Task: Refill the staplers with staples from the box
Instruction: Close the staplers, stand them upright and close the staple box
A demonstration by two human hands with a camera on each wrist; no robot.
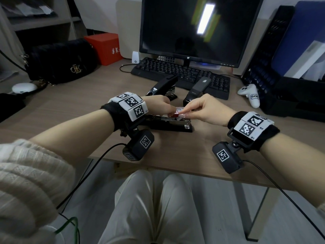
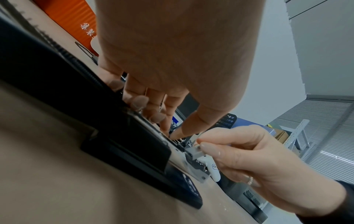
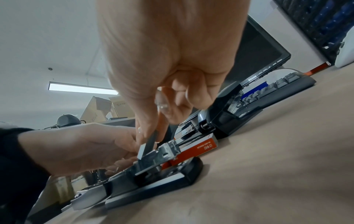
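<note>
On the counter (image 1: 202, 143), the left hand (image 1: 158, 103) rests with fingers curled onto an opened stapler (image 1: 168, 123) lying flat beneath both hands. The right hand (image 1: 200, 110) pinches a staple strip (image 3: 148, 146) between thumb and forefinger, its end tilted down into the stapler's metal channel (image 3: 162, 154). A red staple box (image 3: 197, 147) sits just behind the hands, with two more staplers (image 1: 162, 86) beyond it
</note>
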